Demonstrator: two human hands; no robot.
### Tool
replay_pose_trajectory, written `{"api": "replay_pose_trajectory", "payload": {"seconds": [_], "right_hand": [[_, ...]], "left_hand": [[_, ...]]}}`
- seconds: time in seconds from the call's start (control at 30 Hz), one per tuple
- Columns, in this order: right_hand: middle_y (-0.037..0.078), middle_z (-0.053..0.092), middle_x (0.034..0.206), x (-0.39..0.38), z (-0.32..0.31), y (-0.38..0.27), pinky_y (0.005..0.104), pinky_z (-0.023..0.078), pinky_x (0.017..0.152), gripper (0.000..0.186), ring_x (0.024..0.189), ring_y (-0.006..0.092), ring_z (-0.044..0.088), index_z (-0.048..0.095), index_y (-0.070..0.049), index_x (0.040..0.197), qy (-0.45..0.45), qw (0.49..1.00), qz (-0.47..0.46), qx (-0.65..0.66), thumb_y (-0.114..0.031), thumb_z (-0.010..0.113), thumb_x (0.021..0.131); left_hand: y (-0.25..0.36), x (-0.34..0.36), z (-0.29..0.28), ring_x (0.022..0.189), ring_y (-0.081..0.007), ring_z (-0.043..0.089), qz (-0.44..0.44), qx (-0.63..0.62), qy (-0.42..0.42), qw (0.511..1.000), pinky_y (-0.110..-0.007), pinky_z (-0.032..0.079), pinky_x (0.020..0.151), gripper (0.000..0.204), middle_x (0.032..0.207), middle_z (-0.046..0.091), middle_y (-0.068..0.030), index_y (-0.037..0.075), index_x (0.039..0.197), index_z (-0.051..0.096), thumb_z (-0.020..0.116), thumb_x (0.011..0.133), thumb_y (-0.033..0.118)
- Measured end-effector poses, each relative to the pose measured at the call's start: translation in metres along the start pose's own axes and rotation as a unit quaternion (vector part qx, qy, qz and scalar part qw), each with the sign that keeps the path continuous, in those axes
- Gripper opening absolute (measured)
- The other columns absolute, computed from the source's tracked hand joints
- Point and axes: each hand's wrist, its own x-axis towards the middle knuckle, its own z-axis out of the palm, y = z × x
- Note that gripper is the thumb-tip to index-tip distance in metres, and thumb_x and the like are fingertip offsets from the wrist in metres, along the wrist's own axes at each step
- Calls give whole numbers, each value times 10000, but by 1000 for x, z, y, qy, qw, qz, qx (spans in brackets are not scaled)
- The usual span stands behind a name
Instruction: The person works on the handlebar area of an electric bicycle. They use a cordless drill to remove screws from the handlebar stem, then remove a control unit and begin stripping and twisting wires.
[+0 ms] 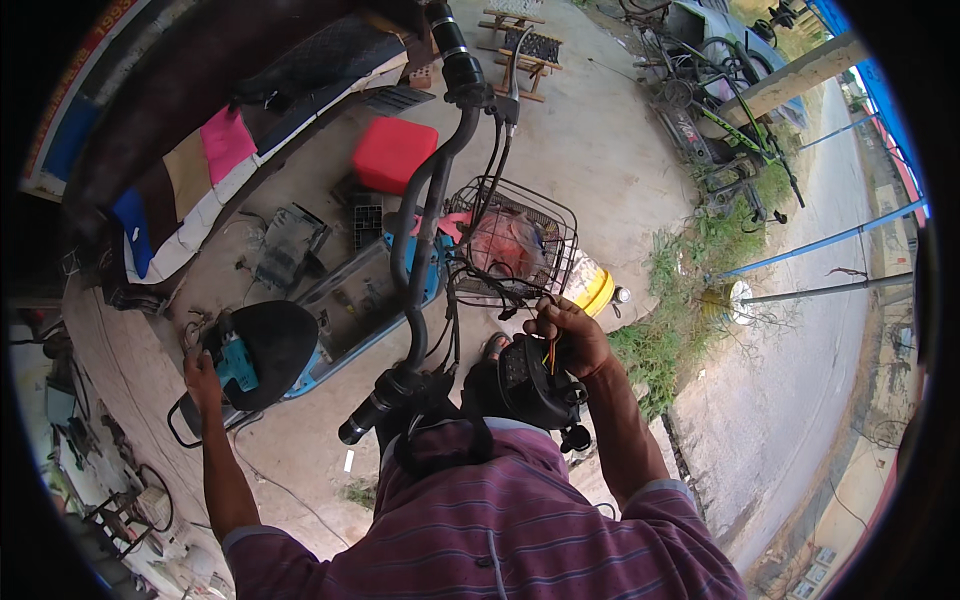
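Note:
My right hand point(572, 338) pinches thin wires point(551, 357), some yellow, just above a black rounded housing point(530, 390) held close to my body. Dark cables run from there toward the wire basket point(568, 225) at the front of a blue electric bike. Its black handlebar point(436, 185) crosses the middle of the view. Out to the left, my left hand point(203, 375) is closed at the edge of the black seat point(290, 340). Something small and thin shows at its fingertips, too unclear to name. Beside that hand, a teal power drill point(237, 362) lies on the seat.
The basket holds a reddish bundle point(505, 245). Beyond the bike stands a red box point(395, 154); a yellow bucket point(590, 290) lies right of the basket. A padded couch point(190, 180) stands at left, parked bikes point(735, 130) at far right.

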Motion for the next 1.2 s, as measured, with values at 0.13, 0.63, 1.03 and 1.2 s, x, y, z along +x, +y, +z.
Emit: {"api": "replay_pose_trajectory", "payload": {"seconds": [0.13,0.63,1.03,1.2], "right_hand": [[54,610,716,-2,5,-25,347,514,829,123,825,221,636,604,-40,1073,78,993,78,-47,-106,623,971],[86,694,1045,-38,7,-53,263,499,855,448,950,135,643,523,53,1312,7,969,60,-239,-105,659,915],[110,683,1048,-41,18,-25,282,509,851,324,953,149,638,579,55,1224,92,952,-39,-290,-66,649,932],[99,687,969,-37,12,-16,275,510,816,330,902,147,647,579,48,1223,144,975,-13,-168,-76,661,928]], "left_hand": [[123,-50,-18,1022,-197,668,104,-274,19,956,-309,519,909,286,1099,694,-122,-22,1232,632,550,1003,128],[461,-253,81,809,-250,677,314,-245,-402,824,-341,525,718,228,928,670,-136,-12,993,702,742,874,178],[459,-250,98,681,-113,620,115,-330,-451,821,-281,488,627,199,743,674,-40,-14,852,686,730,882,177],[438,-244,94,729,-77,581,-4,-438,-514,738,-244,483,736,120,858,664,-25,-4,967,664,621,949,106]]}}
